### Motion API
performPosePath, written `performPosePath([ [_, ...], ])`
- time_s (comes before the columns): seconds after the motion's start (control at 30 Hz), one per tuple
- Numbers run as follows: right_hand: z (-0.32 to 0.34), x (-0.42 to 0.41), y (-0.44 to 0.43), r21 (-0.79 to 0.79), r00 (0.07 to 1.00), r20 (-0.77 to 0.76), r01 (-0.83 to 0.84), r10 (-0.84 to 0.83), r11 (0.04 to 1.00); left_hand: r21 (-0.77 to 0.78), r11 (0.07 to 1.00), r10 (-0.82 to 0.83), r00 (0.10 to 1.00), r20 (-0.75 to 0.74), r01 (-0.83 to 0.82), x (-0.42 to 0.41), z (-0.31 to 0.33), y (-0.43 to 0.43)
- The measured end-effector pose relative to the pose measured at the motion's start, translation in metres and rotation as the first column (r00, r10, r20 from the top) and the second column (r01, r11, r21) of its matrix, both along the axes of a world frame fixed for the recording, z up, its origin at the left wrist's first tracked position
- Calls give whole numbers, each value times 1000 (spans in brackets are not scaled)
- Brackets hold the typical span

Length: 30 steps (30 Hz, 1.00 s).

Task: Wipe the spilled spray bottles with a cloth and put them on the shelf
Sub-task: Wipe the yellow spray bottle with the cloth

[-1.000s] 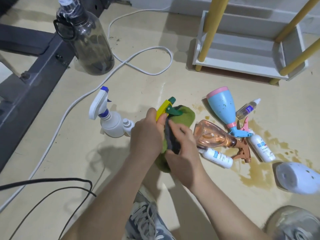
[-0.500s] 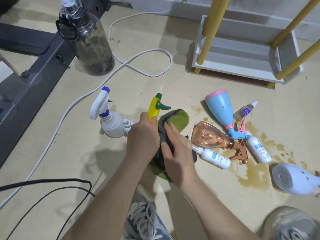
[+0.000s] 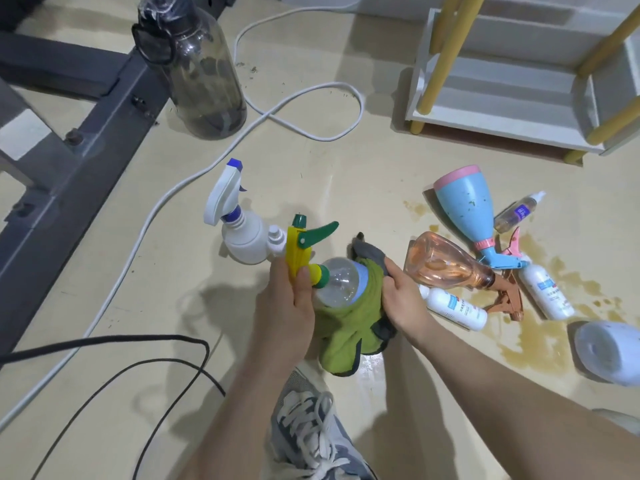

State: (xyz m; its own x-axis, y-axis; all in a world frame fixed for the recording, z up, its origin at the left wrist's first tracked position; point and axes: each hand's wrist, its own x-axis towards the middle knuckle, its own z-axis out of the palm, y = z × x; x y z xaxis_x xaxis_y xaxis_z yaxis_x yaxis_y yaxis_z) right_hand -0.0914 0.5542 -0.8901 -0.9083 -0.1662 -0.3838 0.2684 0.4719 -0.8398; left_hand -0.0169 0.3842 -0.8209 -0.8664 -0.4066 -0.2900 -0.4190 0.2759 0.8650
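Spray bottle (image 3: 337, 284) held above the floor (image 3: 311, 150), between both hands. Cloth (image 3: 349, 327) slid lower than a moment ago, clear top now bare. Left hand (image 3: 289, 306) fingers curled round yellow neck; right hand (image 3: 403, 299) fingers pinching cloth. Shelf (image 3: 502, 109) next, maybe.

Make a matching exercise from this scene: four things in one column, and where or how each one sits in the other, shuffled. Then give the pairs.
Things
1. clear bottle with yellow trigger
2. white bottle with blue nozzle
3. blue bottle with pink base
4. green cloth

States
A. lying by the brown spill
B. standing on the floor
C. gripped by the right hand
D. held at its trigger head by the left hand

Pairs: 1-D, 2-B, 3-A, 4-C
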Motion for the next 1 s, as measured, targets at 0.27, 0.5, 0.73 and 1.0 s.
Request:
performPosePath([
  [0.27, -19, -15, 9, 335, 972, -65, -194, 228, 922, 393, 869, 276, 954, 119, -300, 31, -1, -28],
  [0.5, 40, 12, -29, 233, 899, -203, -340, 387, 911, 311, 882, 314, 934, 170, -353, 47, -6, -24],
  [0.73, -20, -20, 11, 412, 826, -117, -466, 552, 783, 92, 968, 223, 968, 119, -234, 54, 16, -8],
  [1.0, -31, 56, 43, 537, 755, -261, -405, 602, 741, 144, 846, 497, 858, 130, -513, 44, 16, 1],
])
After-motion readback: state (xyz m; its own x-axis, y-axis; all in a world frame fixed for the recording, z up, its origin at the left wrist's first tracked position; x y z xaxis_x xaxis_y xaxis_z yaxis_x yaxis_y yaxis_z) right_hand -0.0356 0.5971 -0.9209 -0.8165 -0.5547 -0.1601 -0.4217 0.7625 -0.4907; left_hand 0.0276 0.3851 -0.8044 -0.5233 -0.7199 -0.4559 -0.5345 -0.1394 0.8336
